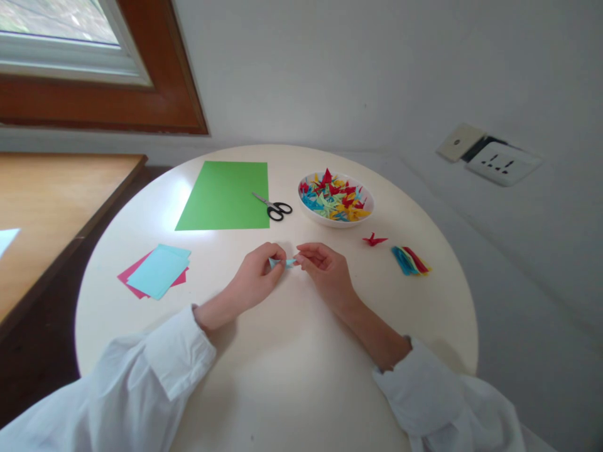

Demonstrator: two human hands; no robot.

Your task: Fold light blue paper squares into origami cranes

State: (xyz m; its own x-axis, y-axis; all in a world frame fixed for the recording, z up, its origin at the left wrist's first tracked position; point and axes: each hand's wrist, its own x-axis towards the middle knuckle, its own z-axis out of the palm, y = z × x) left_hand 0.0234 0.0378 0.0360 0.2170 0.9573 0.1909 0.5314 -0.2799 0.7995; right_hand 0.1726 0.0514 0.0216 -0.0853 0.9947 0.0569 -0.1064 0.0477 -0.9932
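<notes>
Between my two hands is a small light-blue folded paper, raised over the middle of the round white table. My left hand pinches its left part between thumb and fingers. The fingertips of my right hand close on its right end. Fingers cover much of the paper, so its exact folded shape is hard to make out. Beyond my right hand lies a red paper crane. A white bowl full of colourful paper cranes stands farther back.
Black-handled scissors rest partly on a green paper sheet. Light-blue and pink paper squares lie stacked at left. Folded blue, yellow and red paper pieces lie at right. Behind are a wall socket and a wooden-framed window.
</notes>
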